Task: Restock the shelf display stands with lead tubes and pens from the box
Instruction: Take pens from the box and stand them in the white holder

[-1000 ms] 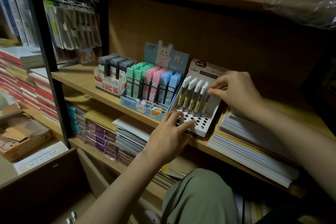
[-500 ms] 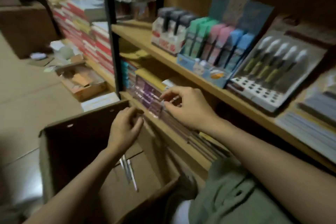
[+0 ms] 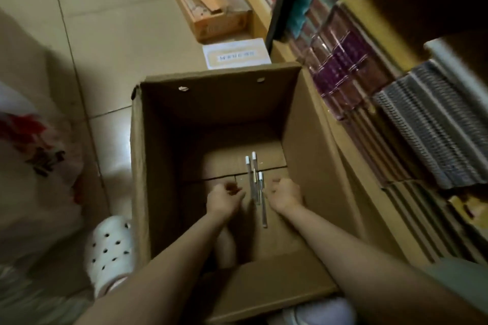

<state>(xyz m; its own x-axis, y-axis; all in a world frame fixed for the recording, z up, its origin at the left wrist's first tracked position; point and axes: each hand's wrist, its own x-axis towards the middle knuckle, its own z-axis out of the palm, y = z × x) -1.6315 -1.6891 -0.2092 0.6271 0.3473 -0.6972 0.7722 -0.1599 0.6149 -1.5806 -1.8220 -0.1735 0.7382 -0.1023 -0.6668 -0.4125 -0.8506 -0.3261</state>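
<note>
1. Both forearms reach down into the open cardboard box (image 3: 311,140), which stands on the floor beside the shelving.
2. Pens (image 3: 255,182): a few lie loose on the box bottom, roughly parallel, between the two hands.
3. Left hand (image 3: 224,199): fingers curled inward, just left of the pens; whether it pinches anything I cannot tell (blurred, dim).
4. Right hand (image 3: 286,196): fingers curled, just right of the pens, seemingly holding nothing.
5. Judgement: hands flank the pens so as to gather them together for the stands.
6. Spiral notebooks (image 3: 433,124) fill the lower shelf; stands out of view.
</note>
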